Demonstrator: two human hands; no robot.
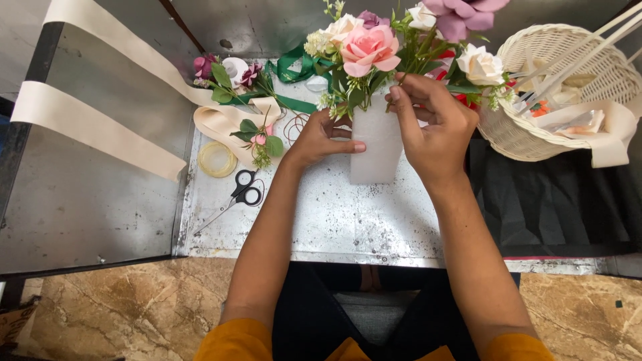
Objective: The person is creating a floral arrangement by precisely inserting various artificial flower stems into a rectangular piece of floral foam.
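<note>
Head view shows your left hand (pixel 321 137) steadying the white foam block (pixel 376 144) at its left side while your right hand (pixel 431 127), at the block's right top, pinches a green stem (pixel 396 90). Push the stem straight down, keeping the block braced against tipping.

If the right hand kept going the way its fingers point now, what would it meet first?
The right hand points up-left into the bouquet; its fingertips would likely meet the green stems under the pink rose first, though depth is unclear.
</note>
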